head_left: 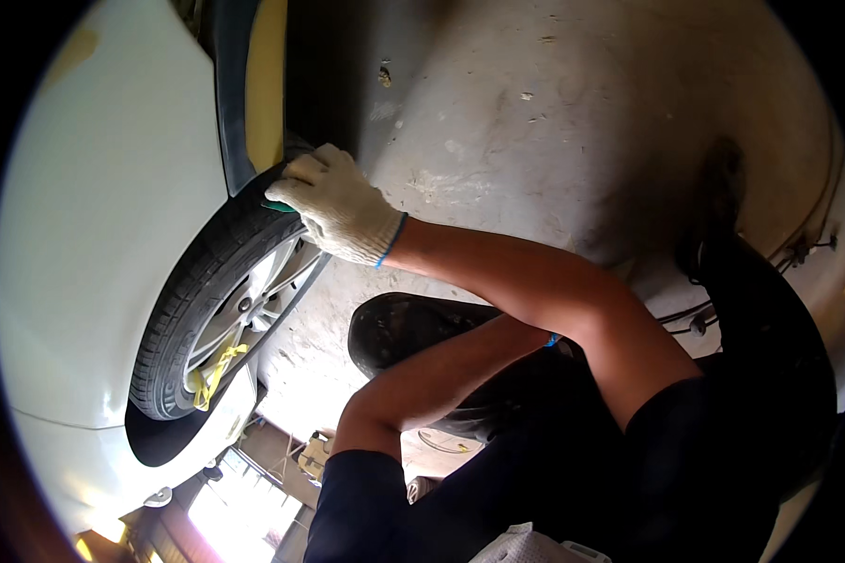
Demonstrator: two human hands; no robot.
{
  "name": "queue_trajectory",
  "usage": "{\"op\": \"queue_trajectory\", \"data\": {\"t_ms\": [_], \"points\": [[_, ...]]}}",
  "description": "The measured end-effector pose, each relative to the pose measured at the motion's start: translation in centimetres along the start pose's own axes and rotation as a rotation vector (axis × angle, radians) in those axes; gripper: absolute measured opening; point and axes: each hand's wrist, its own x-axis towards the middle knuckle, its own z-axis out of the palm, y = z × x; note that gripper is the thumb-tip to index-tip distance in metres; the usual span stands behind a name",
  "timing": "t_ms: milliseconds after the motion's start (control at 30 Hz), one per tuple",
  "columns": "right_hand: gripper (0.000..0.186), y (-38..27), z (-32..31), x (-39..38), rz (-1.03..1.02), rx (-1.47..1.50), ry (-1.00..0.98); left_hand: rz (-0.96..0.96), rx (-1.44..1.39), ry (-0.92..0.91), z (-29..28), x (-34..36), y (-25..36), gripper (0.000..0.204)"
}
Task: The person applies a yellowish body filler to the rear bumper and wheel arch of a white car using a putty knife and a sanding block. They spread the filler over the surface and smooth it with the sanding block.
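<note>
My right hand (324, 197), in a white knit glove with a blue cuff, has curled fingers on a small green item (278, 205) at the tire (164, 347), next to the wheel arch. My left forearm (441, 371) crosses beneath my right arm; only a blue glove cuff (552, 339) shows there, and the hand is hidden. The silver alloy wheel (258, 300) has a yellow strip (218, 375) tied or draped on it. The white car body (103, 225) has a dark trim edge and a tan-yellow band (265, 84) above the wheel.
The stained concrete floor (498, 113) lies beside the car. My dark-clad knee (376, 333) is close to the wheel. Black hoses or cables (798, 253) lie on the floor at the right. A bright window (239, 507) and some clutter (314, 455) show at the lower left.
</note>
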Motion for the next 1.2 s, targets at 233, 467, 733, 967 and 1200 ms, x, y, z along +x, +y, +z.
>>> {"op": "queue_trajectory", "data": {"t_ms": [233, 467, 733, 967, 1200], "points": [[0.024, 5.9, -6.7, 7.0, 0.138, 0.065, 0.306, -0.081, 0.281, -0.172, -2.9, 1.7, 2.9, 0.028], [0.024, 9.0, -8.0, 14.2, -0.03, 0.046, 0.361, -0.18, 0.448, -0.347, -3.8, 1.7, 4.1, 0.023], [0.027, 7.2, -5.6, 11.8, -0.091, 0.038, 0.326, -0.073, 0.392, -0.3, -1.8, 0.9, 1.2, 0.025], [0.035, 1.4, -3.2, 5.9, -0.014, -0.045, 0.261, 0.042, 0.05, 0.055, -1.1, -0.1, 0.7, 0.025], [0.033, 0.2, 1.0, -0.1, 0.046, 0.041, 0.004, 0.045, 0.036, 0.064, 0.7, -1.2, -1.4, 0.026]]}}
